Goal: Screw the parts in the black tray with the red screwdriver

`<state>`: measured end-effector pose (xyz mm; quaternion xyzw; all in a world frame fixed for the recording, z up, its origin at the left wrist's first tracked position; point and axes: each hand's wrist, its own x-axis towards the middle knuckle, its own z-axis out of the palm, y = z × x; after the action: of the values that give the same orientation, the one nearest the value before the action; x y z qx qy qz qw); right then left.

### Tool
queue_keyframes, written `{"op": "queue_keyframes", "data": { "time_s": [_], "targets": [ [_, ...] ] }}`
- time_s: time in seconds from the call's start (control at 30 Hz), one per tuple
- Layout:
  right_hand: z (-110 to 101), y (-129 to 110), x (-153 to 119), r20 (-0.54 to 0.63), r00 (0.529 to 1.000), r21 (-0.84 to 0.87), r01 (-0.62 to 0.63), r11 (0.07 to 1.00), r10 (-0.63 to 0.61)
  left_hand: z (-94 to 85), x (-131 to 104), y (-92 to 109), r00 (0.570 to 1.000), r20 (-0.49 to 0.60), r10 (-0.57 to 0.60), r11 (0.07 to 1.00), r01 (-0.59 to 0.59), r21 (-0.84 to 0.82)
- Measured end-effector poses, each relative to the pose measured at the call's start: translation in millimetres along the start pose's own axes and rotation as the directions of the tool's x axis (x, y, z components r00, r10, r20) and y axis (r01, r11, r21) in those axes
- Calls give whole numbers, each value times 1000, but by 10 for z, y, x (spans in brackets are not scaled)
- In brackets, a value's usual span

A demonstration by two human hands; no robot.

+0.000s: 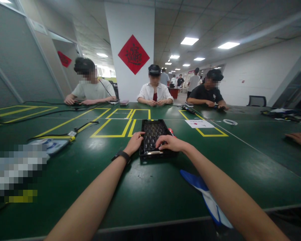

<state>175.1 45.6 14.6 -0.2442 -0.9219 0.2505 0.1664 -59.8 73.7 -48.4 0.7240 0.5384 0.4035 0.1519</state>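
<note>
A black rectangular case point(152, 132) lies on the green table with many small dark and shiny pieces inside, too small to name. My left hand point(134, 144) grips its left wall, thumb over the rim. Above the near right part of the case, my right hand point(172, 143) is bent down with thumb and fingertips close together. What sits between those fingertips, if anything, is too small to see. A silvery strip point(154, 152) runs along the near end of the case. Something red point(171, 131) shows behind my right hand, partly hidden.
A blue and white cloth-like item point(205, 192) lies under my right forearm. To the left are a bluish pouch point(51, 146) and cables. A printed sheet point(199, 124) and a white ring point(230, 122) lie right. Several people sit across; another person's hand point(299, 138) rests far right.
</note>
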Motion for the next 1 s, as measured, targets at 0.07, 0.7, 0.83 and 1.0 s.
{"op": "queue_keyframes", "data": {
  "time_s": [0.07, 0.7, 0.83, 1.0],
  "targets": [
    [-5, -3, -2, 0, 1000, 6, 15, 1000, -15, -2, -2, 2, 1000, -2, 5, 1000, -5, -1],
    [-14, -30, -14, 31, 1000, -1, 0, 1000, 0, -10, -3, 17, 1000, -4, -2, 1000, 2, -5],
    [-21, -27, -36, -24, 999, 88, -29, 996, 31, -17, -17, 38, 1000, -13, 4, 1000, -4, -9],
    [-96, -315, -2, -102, 989, 277, -75, 958, 107, -31, -31, 77, 1000, -27, -6, 1000, 6, -21]
  ]
}}
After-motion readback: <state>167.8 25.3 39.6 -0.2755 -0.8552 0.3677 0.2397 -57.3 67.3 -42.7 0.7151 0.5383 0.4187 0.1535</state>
